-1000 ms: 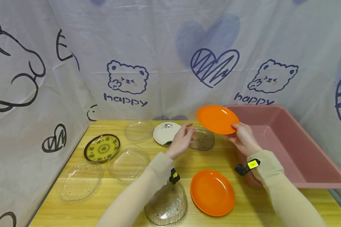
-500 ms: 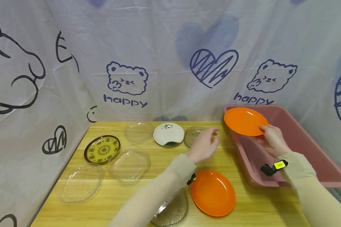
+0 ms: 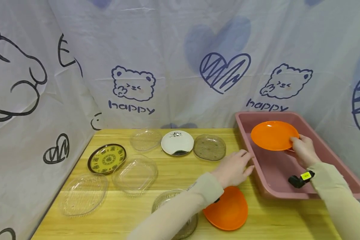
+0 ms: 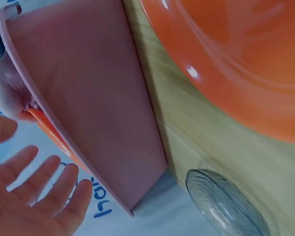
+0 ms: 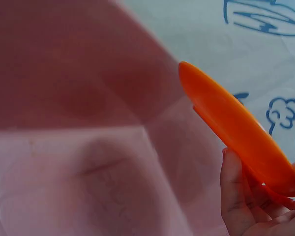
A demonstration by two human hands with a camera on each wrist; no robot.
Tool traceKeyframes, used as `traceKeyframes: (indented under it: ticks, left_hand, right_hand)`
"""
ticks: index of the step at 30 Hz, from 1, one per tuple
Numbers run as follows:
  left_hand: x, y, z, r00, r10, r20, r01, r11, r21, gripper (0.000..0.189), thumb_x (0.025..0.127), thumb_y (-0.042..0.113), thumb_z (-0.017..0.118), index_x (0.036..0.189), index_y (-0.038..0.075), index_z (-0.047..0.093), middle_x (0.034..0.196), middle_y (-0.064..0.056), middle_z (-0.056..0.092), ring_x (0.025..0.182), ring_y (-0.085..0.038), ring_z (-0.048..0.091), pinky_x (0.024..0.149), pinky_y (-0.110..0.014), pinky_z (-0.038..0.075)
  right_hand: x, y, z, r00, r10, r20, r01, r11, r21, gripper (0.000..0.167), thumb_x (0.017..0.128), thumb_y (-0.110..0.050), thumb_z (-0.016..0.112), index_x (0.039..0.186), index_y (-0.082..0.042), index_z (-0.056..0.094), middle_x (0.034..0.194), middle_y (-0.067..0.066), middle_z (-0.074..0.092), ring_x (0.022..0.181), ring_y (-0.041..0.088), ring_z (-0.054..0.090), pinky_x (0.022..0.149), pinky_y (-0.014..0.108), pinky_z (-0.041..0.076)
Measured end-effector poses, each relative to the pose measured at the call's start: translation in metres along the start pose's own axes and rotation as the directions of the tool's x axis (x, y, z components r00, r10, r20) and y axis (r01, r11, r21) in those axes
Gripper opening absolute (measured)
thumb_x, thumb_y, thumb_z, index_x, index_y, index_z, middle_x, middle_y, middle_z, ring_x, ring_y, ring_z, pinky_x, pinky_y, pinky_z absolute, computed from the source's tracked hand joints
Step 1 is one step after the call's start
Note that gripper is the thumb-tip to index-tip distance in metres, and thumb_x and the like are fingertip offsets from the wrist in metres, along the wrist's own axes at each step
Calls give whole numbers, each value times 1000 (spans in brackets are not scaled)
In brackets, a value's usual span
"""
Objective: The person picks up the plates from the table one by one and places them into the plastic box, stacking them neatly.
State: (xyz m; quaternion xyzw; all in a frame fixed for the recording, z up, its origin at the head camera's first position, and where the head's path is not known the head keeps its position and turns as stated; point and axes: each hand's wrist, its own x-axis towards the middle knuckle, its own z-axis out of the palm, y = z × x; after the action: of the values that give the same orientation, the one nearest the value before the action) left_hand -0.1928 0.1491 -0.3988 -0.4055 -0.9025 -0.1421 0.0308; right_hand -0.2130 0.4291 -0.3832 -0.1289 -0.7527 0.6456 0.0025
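Note:
My right hand [image 3: 305, 150] pinches the right rim of an orange plate [image 3: 274, 136] between thumb and fingers. The plate hangs over the pink basin [image 3: 343, 176]; in the right wrist view its edge [image 5: 236, 132] faces the camera, with fingers [image 5: 232, 191] on its underside. Beside the basin's left wall hovers my left hand [image 3: 234, 168], fingers loosely spread and holding nothing. A second orange plate [image 3: 228, 213] lies on the table just below that hand, partly covered by the wrist.
Across the wooden table lie a smoky glass plate [image 3: 209, 147], a white plate [image 3: 177, 141], a yellow plate with a dark rim [image 3: 107, 158] and several clear ones. Another smoky plate [image 3: 165, 200] is half hidden under the left sleeve. A printed curtain [image 3: 180, 100] hangs behind.
My right hand has carried the orange plate rightward from above the table to above the basin. My left hand has moved right and nearer, uncovering the white and far smoky plates.

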Motion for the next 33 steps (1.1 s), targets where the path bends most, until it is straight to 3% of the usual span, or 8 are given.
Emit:
traceKeyframes:
  ticks: [3, 5, 10, 12, 17, 24, 33]
  left_hand:
    - [2, 5, 4, 997, 70, 35, -73, 993, 90, 46, 105, 48, 46, 144, 24, 52, 144, 9, 54, 131, -9, 54, 114, -21, 43]
    - [3, 8, 6, 992, 105, 75, -114, 984, 135, 53, 103, 57, 45, 147, 28, 50, 149, 11, 50, 137, -9, 48, 118, -22, 39]
    - [6, 17, 10, 973, 151, 174, -180, 970, 166, 65, 95, 73, 43, 149, 37, 46, 157, 16, 41, 152, -11, 31, 125, -28, 30]
    - [7, 19, 11, 970, 157, 188, -190, 966, 177, 66, 92, 76, 44, 146, 39, 49, 155, 18, 43, 154, -11, 28, 125, -31, 30]
    - [7, 21, 14, 973, 150, 178, -184, 964, 194, 64, 87, 81, 45, 138, 43, 55, 149, 21, 47, 155, -9, 25, 125, -31, 30]
    - [2, 9, 18, 973, 184, 139, -203, 970, 135, 63, 87, 78, 50, 135, 38, 59, 146, 17, 52, 154, -12, 29, 126, -30, 29]
    - [-4, 1, 16, 971, 190, 144, -210, 967, 143, 65, 86, 80, 50, 135, 39, 59, 148, 15, 50, 153, -11, 30, 126, -28, 29]
  right_hand:
    - [3, 5, -5, 1000, 1, 11, -1, 997, -71, 62, 107, -19, 30, 153, 17, 11, 86, -18, 58, 77, -1, 65, 71, 18, 61]
    - [5, 9, -9, 1000, 15, 24, -14, 999, -51, 60, 106, -18, 31, 151, 17, 13, 86, -17, 58, 77, 0, 65, 72, 19, 61]
    - [7, 17, -17, 998, 39, 53, -39, 999, 7, 57, 106, -14, 31, 150, 17, 12, 87, -14, 59, 78, 2, 65, 73, 20, 62]
    - [8, 19, -18, 998, 38, 44, -37, 999, -37, 57, 106, -15, 30, 149, 19, 13, 86, -15, 58, 77, 0, 65, 73, 20, 61]
    - [10, 23, -17, 999, 34, 23, -30, 988, -152, 55, 105, -16, 30, 146, 20, 20, 85, -18, 57, 77, -2, 63, 73, 19, 61]
    - [12, 24, -13, 998, 40, 46, -32, 986, -164, 59, 106, -17, 28, 149, 21, 14, 86, -17, 57, 78, -3, 63, 74, 19, 61]
    - [12, 28, -14, 998, 56, 27, -47, 961, -273, 59, 107, -21, 27, 148, 22, 19, 89, -14, 55, 77, -3, 61, 75, 20, 61]
